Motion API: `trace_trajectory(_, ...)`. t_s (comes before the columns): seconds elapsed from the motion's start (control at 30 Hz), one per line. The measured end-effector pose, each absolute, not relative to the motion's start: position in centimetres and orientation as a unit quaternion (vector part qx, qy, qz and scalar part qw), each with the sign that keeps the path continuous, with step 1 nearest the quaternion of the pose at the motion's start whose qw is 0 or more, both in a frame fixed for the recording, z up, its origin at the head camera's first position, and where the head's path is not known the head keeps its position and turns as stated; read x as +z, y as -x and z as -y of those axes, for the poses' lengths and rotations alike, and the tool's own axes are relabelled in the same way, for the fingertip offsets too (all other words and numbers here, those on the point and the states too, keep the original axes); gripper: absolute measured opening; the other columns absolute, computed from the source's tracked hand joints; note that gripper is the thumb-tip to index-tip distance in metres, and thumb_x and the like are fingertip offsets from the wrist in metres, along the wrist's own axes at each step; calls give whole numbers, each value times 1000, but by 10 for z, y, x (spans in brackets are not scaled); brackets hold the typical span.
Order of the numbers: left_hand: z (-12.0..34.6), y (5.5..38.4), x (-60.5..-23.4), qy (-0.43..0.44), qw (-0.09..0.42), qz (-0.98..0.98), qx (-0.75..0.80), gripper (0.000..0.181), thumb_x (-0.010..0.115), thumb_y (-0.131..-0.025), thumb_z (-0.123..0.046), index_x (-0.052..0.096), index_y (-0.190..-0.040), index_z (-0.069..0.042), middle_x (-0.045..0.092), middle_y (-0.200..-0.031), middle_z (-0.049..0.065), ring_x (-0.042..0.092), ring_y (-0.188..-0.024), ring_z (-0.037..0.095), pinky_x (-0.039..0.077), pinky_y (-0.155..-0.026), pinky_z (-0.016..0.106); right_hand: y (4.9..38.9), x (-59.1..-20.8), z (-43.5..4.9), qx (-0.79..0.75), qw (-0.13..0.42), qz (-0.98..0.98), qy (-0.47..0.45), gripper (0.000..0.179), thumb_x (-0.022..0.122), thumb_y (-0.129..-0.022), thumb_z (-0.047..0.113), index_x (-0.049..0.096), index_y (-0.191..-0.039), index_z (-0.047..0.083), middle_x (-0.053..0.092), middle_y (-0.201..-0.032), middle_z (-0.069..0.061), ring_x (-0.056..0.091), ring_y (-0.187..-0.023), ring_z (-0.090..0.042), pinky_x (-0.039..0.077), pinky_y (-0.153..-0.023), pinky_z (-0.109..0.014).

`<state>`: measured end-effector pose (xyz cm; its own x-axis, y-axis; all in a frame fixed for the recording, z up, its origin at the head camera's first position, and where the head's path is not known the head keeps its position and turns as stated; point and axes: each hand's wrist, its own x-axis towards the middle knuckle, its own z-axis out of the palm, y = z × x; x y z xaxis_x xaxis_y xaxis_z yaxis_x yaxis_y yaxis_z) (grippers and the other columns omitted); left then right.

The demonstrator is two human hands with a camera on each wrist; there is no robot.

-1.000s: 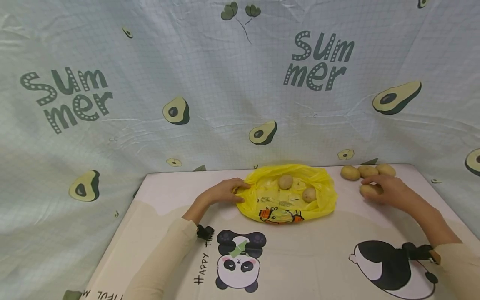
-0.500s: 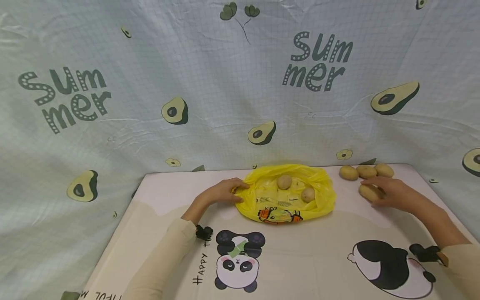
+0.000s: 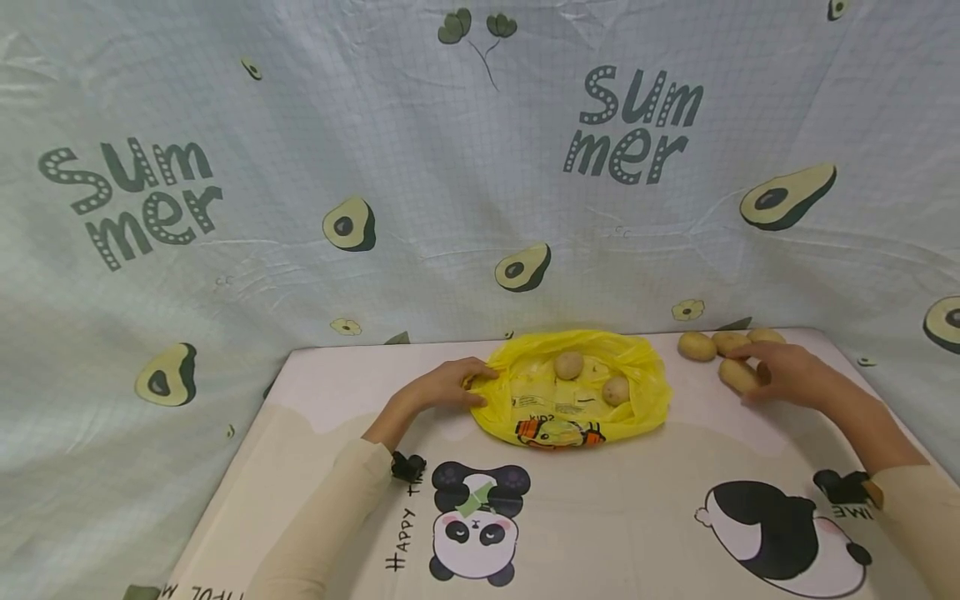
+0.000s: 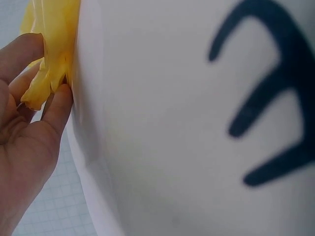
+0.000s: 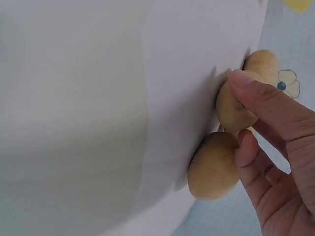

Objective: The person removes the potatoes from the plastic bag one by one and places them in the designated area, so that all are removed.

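A yellow plastic bag [image 3: 652, 392] lies spread with its mouth facing up, and two potatoes [image 3: 568, 365] show inside it. My left hand [image 3: 448, 383] grips the left edge of the bag; in the left wrist view, a gathered fold of yellow plastic [image 4: 56, 44] sits between thumb and fingers. To the right of the bag, my right hand [image 3: 798, 377] holds a single potato [image 3: 738, 377] between thumb and fingers, low at the tabletop. In the right wrist view, the thumb lies over this potato [image 5: 231, 108], while the fingers are partly hidden.
Three more potatoes [image 3: 697, 346] lie in a row at the back right edge, just behind my right hand. The table [image 3: 600, 517] carries a cloth printed with pandas. Behind it hangs a pale curtain [image 3: 420, 167] with avocado prints.
My right hand has shifted its fingers around the potato, which has turned slightly in place. My left hand and the bag have stayed where they were.
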<state>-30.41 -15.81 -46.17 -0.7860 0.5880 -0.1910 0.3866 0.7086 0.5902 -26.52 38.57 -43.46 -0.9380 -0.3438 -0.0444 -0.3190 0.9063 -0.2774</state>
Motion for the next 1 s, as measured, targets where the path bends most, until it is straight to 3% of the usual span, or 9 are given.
trace_trajectory(0.2, 158, 305, -462, -268, 187, -905, 273, 48, 73, -94, -20, 62, -141, -15, 53, -149, 6, 44, -141, 28, 34, -119, 47, 268, -435, -389, -136, 55, -976, 159, 70, 92, -73, 20, 60, -129, -8, 64, -113, -22, 54, -83, -23, 51, -70, -37)
trace_trajectory(0.4, 158, 304, -461, -265, 188, -906, 272, 48, 73, -94, -21, 62, -141, -16, 53, -149, 5, 44, -141, 27, 34, -120, 46, 270, -437, -387, -131, 49, -980, 143, 70, 90, -74, 16, 57, -129, -12, 64, -108, -22, 53, -83, -27, 51, -73, -43)
trace_trajectory(0.63, 156, 304, -462, -274, 186, -904, 271, 48, 73, -94, -20, 62, -141, -14, 53, -149, 7, 45, -140, 28, 34, -119, 47, 266, -438, -383, -119, 30, -981, 150, 66, 89, -76, 14, 58, -129, -11, 59, -122, -36, 57, -97, -40, 51, -83, -57)
trace_trajectory(0.83, 157, 305, -464, -270, 188, -905, 269, 48, 73, -94, -21, 62, -141, -15, 53, -148, 6, 45, -140, 27, 34, -119, 46, 259, -424, -364, -133, 42, -983, 119, 57, 77, -90, 22, 55, -136, -5, 53, -126, -34, 58, -96, -43, 53, -82, -59)
trace_trajectory(1.0, 157, 305, -463, -270, 188, -904, 271, 48, 73, -94, -21, 62, -141, -15, 53, -148, 6, 45, -140, 28, 35, -119, 46, 253, -408, -332, -131, 10, -981, 143, 50, 73, -93, 22, 59, -135, -1, 59, -127, -30, 61, -102, -44, 53, -87, -62)
